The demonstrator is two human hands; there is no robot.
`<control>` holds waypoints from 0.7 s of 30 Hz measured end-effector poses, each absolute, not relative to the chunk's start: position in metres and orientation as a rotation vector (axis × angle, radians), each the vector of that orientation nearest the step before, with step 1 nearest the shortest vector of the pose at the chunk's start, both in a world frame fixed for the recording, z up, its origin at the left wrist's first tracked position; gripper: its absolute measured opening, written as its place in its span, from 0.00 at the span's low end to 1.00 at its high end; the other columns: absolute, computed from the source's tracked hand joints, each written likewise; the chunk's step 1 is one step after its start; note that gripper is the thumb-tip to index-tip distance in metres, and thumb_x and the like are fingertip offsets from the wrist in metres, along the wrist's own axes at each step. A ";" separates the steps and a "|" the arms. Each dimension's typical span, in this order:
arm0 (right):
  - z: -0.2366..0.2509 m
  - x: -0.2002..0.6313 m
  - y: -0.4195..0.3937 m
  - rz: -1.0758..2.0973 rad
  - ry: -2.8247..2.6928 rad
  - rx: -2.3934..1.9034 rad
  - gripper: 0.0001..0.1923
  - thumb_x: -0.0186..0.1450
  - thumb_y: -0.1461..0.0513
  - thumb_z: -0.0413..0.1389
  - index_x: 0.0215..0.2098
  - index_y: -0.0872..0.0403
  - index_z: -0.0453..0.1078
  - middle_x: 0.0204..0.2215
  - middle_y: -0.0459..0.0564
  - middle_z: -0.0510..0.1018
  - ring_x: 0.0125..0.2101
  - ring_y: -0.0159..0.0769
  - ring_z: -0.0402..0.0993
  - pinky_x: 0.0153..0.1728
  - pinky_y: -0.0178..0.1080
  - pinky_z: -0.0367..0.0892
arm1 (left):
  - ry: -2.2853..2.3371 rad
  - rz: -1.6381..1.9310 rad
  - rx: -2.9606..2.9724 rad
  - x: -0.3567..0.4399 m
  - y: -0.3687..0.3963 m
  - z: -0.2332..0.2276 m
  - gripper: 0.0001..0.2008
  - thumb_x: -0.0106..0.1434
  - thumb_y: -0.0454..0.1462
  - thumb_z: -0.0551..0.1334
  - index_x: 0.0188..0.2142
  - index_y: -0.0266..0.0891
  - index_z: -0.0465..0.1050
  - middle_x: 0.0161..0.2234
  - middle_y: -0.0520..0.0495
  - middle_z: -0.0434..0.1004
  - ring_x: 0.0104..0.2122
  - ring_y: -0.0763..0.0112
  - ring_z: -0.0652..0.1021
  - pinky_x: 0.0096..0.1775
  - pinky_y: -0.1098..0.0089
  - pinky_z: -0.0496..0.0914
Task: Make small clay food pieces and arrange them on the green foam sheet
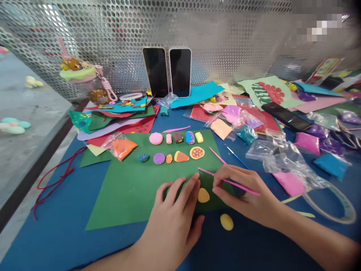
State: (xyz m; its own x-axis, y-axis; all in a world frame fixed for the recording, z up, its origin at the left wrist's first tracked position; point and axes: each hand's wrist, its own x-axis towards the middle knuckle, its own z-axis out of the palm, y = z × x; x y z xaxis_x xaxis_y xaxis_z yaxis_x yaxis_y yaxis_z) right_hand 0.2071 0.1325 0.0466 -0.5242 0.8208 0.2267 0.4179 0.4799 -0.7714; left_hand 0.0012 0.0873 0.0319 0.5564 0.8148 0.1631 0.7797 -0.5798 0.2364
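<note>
Pink stick (228, 181) is pinched in the right hand (248, 195) at lower right; the left hand (172, 214), fingers spread and holding nothing, is pressed flat beside an orange clay oval (203, 195) near the green sheet's (126, 192) lower edge.

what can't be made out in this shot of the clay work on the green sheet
Head view, the only one:
- What is under the left hand: its palm and fingers hide the green sheet there.
- The pink tool: its rear end is hidden in the right hand.
- Top right corner: pixelated.
- Far right bags: cut by the edge and blurred.
- Phone screens: dark.
</note>
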 end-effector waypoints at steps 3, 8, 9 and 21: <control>0.046 0.208 0.135 0.902 -2.146 -1.045 0.06 0.61 0.68 0.55 0.34 0.52 0.64 0.29 0.45 0.72 0.30 0.30 0.70 0.33 0.32 0.66 | 1.374 0.391 2.649 0.001 0.087 0.032 0.25 0.64 0.41 0.54 0.59 0.34 0.59 0.62 0.46 0.59 0.53 0.59 0.63 0.50 0.58 0.59; 0.047 0.207 0.135 0.964 -2.131 -1.084 0.05 0.65 0.66 0.50 0.37 0.52 0.66 0.34 0.48 0.75 0.34 0.31 0.72 0.37 0.33 0.67 | 1.365 0.384 2.656 0.001 0.088 0.033 0.22 0.65 0.41 0.53 0.57 0.36 0.63 0.61 0.48 0.60 0.53 0.58 0.64 0.49 0.58 0.60; 0.047 0.206 0.135 0.978 -2.132 -1.083 0.06 0.67 0.65 0.48 0.39 0.52 0.66 0.35 0.48 0.75 0.35 0.31 0.72 0.38 0.33 0.67 | 1.368 0.385 2.657 0.001 0.088 0.034 0.22 0.65 0.42 0.53 0.57 0.36 0.63 0.61 0.47 0.60 0.52 0.58 0.64 0.48 0.58 0.60; 0.047 0.213 0.137 0.750 -2.057 -1.180 0.06 0.69 0.63 0.43 0.43 0.51 0.59 0.36 0.49 0.70 0.37 0.33 0.69 0.40 0.36 0.68 | 1.392 0.439 2.575 0.003 0.096 0.045 0.16 0.64 0.39 0.56 0.51 0.39 0.65 0.51 0.42 0.71 0.49 0.57 0.70 0.45 0.56 0.67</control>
